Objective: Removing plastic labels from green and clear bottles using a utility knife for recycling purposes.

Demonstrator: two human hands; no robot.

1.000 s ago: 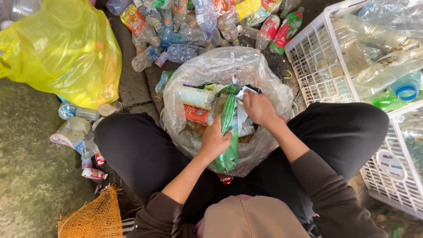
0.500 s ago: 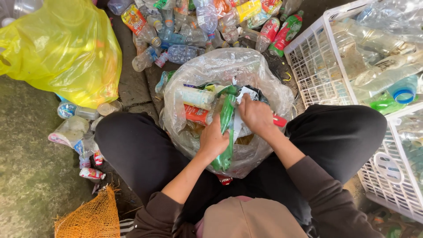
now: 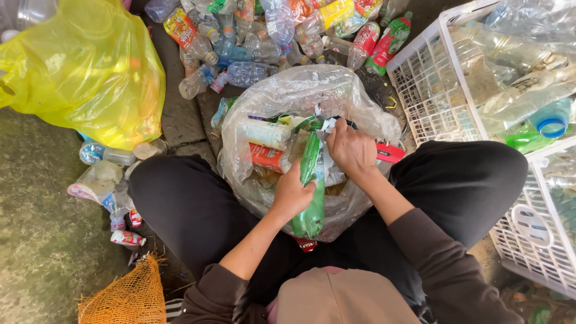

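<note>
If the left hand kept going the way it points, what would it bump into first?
The left hand points up-right, so it would probably meet the right hand at the top of the green bottle; depth is unclear.

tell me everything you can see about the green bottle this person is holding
The green bottle is translucent green plastic, crushed and dented, lying roughly lengthwise away from the person, its base toward the body. The left hand has a grip around its middle; the right hand pinches at its top end, where a torn white label sticks out. The cap cannot be made out. It sits over the open mouth of a clear plastic bag of other containers, between the person's knees.
</note>
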